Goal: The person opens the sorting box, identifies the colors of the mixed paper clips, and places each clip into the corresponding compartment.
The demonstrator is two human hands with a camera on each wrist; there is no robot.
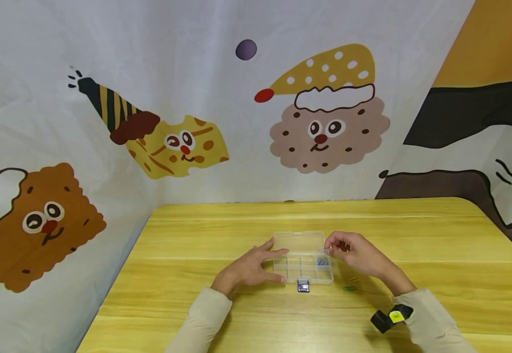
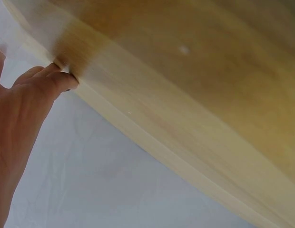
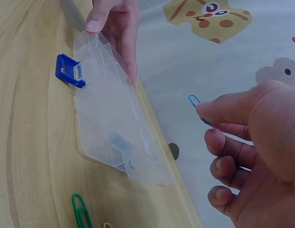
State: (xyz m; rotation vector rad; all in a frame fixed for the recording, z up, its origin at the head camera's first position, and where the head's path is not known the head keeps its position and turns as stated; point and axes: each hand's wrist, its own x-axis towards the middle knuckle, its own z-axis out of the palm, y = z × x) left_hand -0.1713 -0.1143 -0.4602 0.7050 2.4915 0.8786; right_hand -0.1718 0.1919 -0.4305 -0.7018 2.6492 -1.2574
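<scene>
A clear plastic compartment box [image 1: 294, 275] stands on the table with its lid [image 1: 298, 241] raised at the back and a blue latch [image 3: 66, 71] at its front. Several blue paper clips [image 1: 322, 262] lie in its back right compartment. My left hand [image 1: 251, 266] rests against the left end, fingers spread and straight, thumb at the front corner and index finger over the lid's lower edge. Beside the lid's right side, my right hand [image 1: 354, 252] pinches a blue paper clip [image 3: 192, 100] between thumb and index finger; the other fingers curl loosely beneath.
To the right of the box lie a green paper clip [image 1: 349, 289] and a yellow paper clip [image 1: 354, 280]. Another yellow clip [image 1: 371, 308] is close to the black wrist camera [image 1: 382, 321]. A printed cloth [image 1: 247, 108] hangs behind the wooden table [image 1: 185, 235].
</scene>
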